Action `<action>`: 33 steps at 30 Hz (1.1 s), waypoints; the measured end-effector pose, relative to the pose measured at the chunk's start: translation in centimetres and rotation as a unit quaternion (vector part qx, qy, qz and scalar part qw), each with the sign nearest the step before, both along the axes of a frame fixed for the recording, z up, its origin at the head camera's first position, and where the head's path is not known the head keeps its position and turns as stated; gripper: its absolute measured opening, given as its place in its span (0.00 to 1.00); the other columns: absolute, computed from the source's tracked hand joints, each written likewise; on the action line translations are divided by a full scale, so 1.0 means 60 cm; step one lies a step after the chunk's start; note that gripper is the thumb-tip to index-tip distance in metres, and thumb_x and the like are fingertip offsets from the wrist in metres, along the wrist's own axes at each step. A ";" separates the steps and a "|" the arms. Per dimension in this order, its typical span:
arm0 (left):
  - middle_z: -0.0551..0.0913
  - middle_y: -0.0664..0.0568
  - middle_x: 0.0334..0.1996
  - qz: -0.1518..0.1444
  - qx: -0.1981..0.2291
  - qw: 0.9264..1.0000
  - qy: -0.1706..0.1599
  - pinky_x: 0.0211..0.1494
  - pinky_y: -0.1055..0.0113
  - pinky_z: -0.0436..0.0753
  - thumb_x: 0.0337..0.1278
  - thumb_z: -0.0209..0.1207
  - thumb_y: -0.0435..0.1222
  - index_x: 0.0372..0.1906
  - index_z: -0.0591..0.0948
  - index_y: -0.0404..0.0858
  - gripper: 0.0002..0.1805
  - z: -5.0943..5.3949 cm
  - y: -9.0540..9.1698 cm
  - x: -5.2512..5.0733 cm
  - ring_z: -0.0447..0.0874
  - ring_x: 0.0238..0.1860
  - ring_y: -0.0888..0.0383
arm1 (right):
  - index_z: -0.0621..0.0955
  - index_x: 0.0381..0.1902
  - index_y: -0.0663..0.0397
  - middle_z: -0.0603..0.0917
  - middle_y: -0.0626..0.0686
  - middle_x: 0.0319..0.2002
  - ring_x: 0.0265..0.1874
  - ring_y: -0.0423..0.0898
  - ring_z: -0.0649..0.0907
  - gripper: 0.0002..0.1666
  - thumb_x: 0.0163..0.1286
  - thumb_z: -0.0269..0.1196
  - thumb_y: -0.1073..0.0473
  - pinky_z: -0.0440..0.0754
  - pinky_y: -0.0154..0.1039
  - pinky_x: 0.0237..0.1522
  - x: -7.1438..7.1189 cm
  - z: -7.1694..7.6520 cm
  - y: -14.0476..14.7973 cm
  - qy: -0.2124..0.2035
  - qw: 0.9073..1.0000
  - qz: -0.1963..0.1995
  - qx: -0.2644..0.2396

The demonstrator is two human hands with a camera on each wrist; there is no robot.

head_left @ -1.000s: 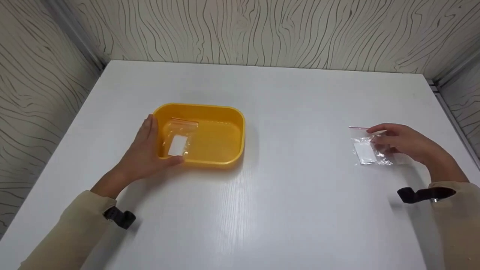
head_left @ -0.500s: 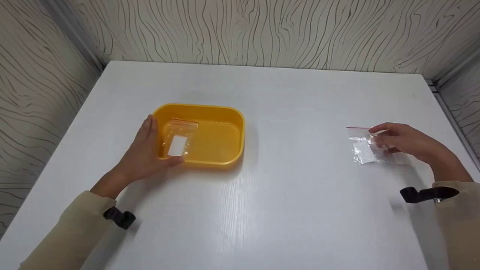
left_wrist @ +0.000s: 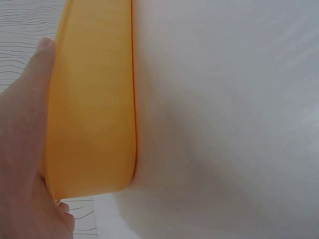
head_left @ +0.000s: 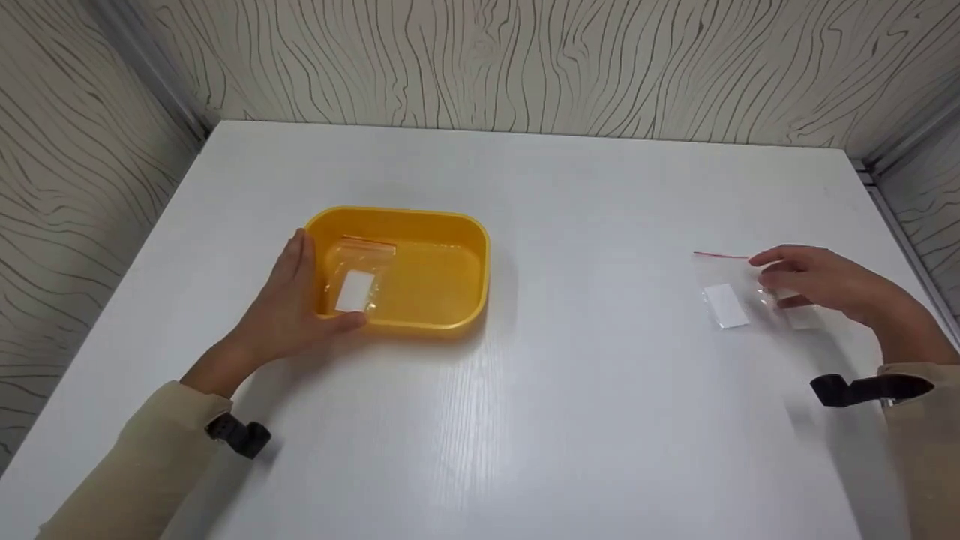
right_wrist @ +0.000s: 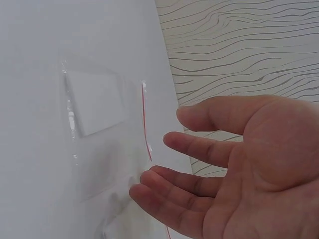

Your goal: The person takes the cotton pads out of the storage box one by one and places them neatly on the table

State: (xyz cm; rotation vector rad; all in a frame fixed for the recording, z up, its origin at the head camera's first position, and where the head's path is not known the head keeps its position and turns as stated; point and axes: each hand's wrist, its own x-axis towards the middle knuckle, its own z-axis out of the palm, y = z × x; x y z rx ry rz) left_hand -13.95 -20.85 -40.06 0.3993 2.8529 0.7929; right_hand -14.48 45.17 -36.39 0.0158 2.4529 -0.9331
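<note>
A yellow plastic tray [head_left: 450,326] stands left of centre in the head view, with a clear zip bag [head_left: 375,259] holding a white card inside it. My left hand [head_left: 285,315] grips the tray's near left corner, thumb along the front rim and fingers against the left side. On the right, another clear zip bag [head_left: 725,304] with a red seal line and a white card lies flat on the table. My right hand [right_wrist: 239,169] hovers beside that bag, fingers loosely bent and holding nothing. Partly hidden below this hand is a further clear bag [head_left: 802,319].
The white table [head_left: 585,420] carries these things. Wood-grain patterned panels [head_left: 480,67] rise behind it and at both sides. Each wrist bears a black strap-on camera [head_left: 240,435].
My right hand has let go of the clear zip bag and shifted to the right. The bag now lies flatter on the table. My left hand and the tray have stayed put.
</note>
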 end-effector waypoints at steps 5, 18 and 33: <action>0.31 0.36 0.81 0.005 0.000 1.000 -0.005 0.77 0.39 0.55 0.49 0.68 0.66 0.79 0.29 0.32 0.76 0.001 0.002 0.000 0.38 0.80 0.38 | 0.63 0.72 0.71 0.69 0.75 0.66 0.45 0.33 0.80 0.30 0.81 0.53 0.57 0.85 0.36 0.48 0.002 0.009 0.001 0.009 1.000 0.009 0.013; 0.29 0.36 0.81 0.004 -0.001 1.000 -0.007 0.78 0.39 0.52 0.50 0.67 0.66 0.79 0.29 0.30 0.76 0.003 0.001 0.000 0.35 0.81 0.39 | 0.64 0.72 0.69 0.70 0.74 0.66 0.43 0.25 0.77 0.31 0.82 0.53 0.53 0.80 0.28 0.46 0.001 0.030 -0.003 0.026 0.998 0.024 0.052; 0.33 0.36 0.81 -0.001 0.009 1.000 0.015 0.77 0.39 0.56 0.48 0.68 0.66 0.80 0.31 0.31 0.76 -0.003 0.002 -0.002 0.42 0.79 0.38 | 0.67 0.71 0.66 0.72 0.72 0.65 0.42 0.27 0.79 0.29 0.81 0.54 0.54 0.81 0.29 0.45 0.008 0.034 -0.020 0.053 0.997 0.028 0.044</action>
